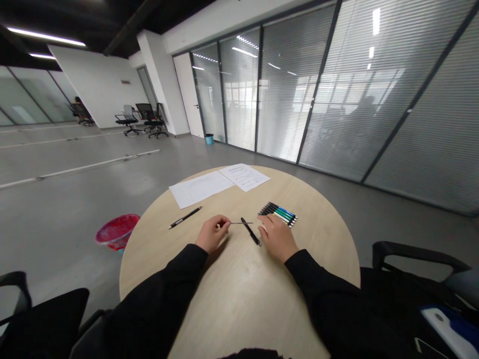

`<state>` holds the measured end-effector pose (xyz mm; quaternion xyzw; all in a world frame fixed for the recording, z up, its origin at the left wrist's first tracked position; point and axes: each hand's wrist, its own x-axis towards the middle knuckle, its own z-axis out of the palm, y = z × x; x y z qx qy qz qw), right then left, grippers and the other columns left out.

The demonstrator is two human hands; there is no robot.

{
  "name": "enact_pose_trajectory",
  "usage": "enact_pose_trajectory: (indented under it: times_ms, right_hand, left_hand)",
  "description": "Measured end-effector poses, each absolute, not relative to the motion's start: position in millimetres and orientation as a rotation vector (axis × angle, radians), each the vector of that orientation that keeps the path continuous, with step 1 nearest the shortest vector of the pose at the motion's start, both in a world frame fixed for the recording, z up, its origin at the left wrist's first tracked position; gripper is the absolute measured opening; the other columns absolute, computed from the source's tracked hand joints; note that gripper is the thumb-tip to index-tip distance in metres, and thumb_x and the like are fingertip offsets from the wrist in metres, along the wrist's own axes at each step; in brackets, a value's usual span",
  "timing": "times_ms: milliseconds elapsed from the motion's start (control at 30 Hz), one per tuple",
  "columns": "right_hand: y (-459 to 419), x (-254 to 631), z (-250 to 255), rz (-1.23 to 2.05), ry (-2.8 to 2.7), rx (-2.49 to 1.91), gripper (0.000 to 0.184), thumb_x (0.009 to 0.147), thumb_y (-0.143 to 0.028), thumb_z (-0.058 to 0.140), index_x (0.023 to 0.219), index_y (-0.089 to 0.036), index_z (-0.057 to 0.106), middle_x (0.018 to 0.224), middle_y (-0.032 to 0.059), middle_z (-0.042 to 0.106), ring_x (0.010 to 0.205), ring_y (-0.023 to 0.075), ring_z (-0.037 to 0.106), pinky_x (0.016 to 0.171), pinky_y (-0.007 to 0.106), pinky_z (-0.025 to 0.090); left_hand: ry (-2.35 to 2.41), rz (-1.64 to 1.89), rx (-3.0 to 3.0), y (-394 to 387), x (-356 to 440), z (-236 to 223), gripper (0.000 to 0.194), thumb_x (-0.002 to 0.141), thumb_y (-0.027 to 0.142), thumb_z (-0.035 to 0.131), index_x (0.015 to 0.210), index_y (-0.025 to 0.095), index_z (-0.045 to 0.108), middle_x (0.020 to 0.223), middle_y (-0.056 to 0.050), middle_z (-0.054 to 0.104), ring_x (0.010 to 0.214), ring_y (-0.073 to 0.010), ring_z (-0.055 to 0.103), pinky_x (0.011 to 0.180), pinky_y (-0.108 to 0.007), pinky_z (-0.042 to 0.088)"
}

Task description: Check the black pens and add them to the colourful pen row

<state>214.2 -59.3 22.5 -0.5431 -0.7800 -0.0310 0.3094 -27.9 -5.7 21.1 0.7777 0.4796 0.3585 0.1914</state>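
Between the thumb and fingers of my left hand (215, 232) is a thin pen refill (239, 223), held level and pointing to the right. Its shaft crosses over the upper end of a black pen (251, 233) that lies slanted on the table between my hands. My right hand (276, 234) is to the right of that pen, thumb and fingers apart, with nothing seen in its grasp. Just beyond its fingers is a row of several pens (280, 212) in black, blue, green and white, partly covered by the hand. Left of my left hand lies a black and silver pen (185, 218).
Two sheets of paper, one plain (202, 188) and one printed (245, 177), lie at the far side of the round wooden table (209, 309). A red-lined bin (118, 232) stands on the floor at left. Chairs flank the table, one at right (411, 254).
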Motion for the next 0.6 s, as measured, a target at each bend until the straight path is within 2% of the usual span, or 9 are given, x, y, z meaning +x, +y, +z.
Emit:
enact_pose_trajectory:
  times_ms: [100, 167, 267, 600]
  right_hand:
    - [-55.8, 212.1, 21.8, -0.036, -2.073, -1.374, 0.022, 0.093, -0.02, 0.049, 0.112, -0.018, 0.061, 0.099, 0.0096, 0.063, 0.093, 0.0223, 0.055, 0.083, 0.033, 0.043]
    - [-55.2, 212.1, 20.4, -0.019, -2.068, -1.348, 0.017, 0.094, -0.019, 0.048, 0.101, -0.017, 0.063, 0.094, 0.0084, 0.063, 0.089, 0.0212, 0.056, 0.081, 0.031, 0.042]
    - [-54.5, 212.7, 18.8, -0.032, -2.06, -1.338, 0.019, 0.095, -0.018, 0.045, 0.087, -0.018, 0.062, 0.086, 0.007, 0.062, 0.085, 0.0202, 0.055, 0.078, 0.03, 0.041]
    - [-54.4, 210.9, 19.2, -0.138, -2.16, -1.371, 0.019, 0.094, -0.021, 0.049, 0.079, -0.018, 0.061, 0.082, 0.006, 0.061, 0.082, 0.0192, 0.053, 0.074, 0.029, 0.035]
  left_hand:
    - [1.314, 0.996, 2.197, -6.6, -27.0, 23.3, 0.021, 0.086, 0.033, 0.051, 0.079, 0.018, 0.065, 0.075, -0.002, 0.066, 0.068, -0.015, 0.055, 0.065, -0.027, 0.042]
    - [1.302, 0.984, 2.196, -6.6, -26.6, 24.9, 0.02, 0.085, 0.032, 0.051, 0.079, 0.017, 0.065, 0.074, -0.002, 0.066, 0.069, -0.0151, 0.056, 0.065, -0.027, 0.042]
    - [1.281, 0.969, 2.189, -6.2, -25.4, 26.7, 0.02, 0.085, 0.032, 0.052, 0.08, 0.017, 0.065, 0.074, -0.002, 0.065, 0.069, -0.0153, 0.056, 0.063, -0.026, 0.042]
    - [1.226, 0.976, 2.112, -2.4, -25.2, 29.3, 0.021, 0.083, 0.033, 0.052, 0.078, 0.017, 0.064, 0.07, -0.001, 0.063, 0.065, -0.0144, 0.054, 0.062, -0.026, 0.042]
